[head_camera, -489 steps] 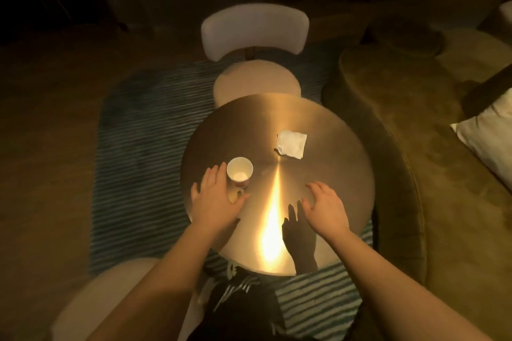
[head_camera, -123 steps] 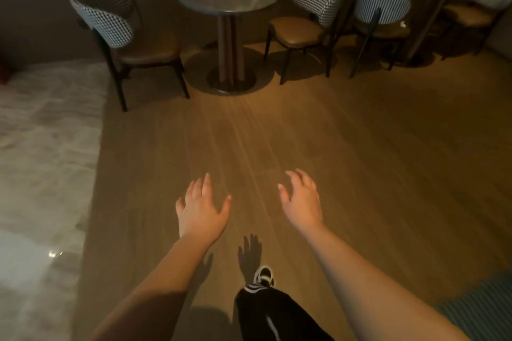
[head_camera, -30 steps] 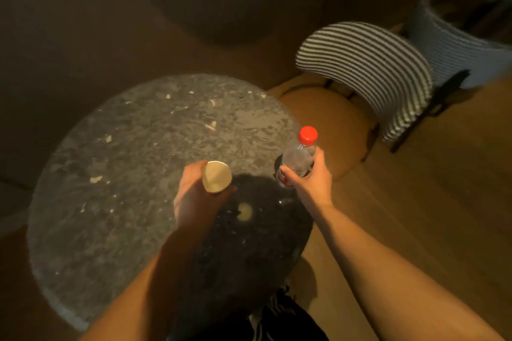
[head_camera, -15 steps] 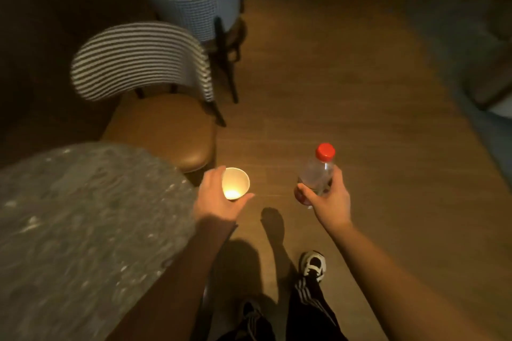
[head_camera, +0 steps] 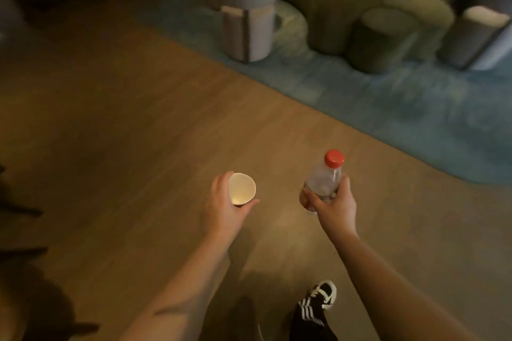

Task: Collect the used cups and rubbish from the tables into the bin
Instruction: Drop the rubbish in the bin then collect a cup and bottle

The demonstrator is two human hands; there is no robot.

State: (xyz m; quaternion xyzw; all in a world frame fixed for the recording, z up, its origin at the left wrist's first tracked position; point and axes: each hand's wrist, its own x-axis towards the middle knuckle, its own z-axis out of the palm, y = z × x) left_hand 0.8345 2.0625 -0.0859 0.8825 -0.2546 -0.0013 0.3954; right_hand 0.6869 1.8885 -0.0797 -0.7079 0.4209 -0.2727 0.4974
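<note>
My left hand (head_camera: 221,209) grips a small paper cup (head_camera: 241,188), whose white inside faces up toward me. In my right hand (head_camera: 333,206) I hold a clear plastic bottle (head_camera: 322,181) with a red cap (head_camera: 334,158), upright, fingers wrapped round its lower half. Both hands are held out over the wooden floor (head_camera: 138,133) in front of me. No bin shows in this view.
A blue rug (head_camera: 388,97) covers the floor to the right and ahead. On it stand a grey round-backed chair (head_camera: 246,14), olive upholstered seats (head_camera: 360,8) and another grey seat (head_camera: 476,36). My black shoe (head_camera: 315,304) with white stripes is below.
The view has swung away from the stone table and striped chair to open floor and the rug with lounge seats. Both hands keep their hold on the cup and bottle.
</note>
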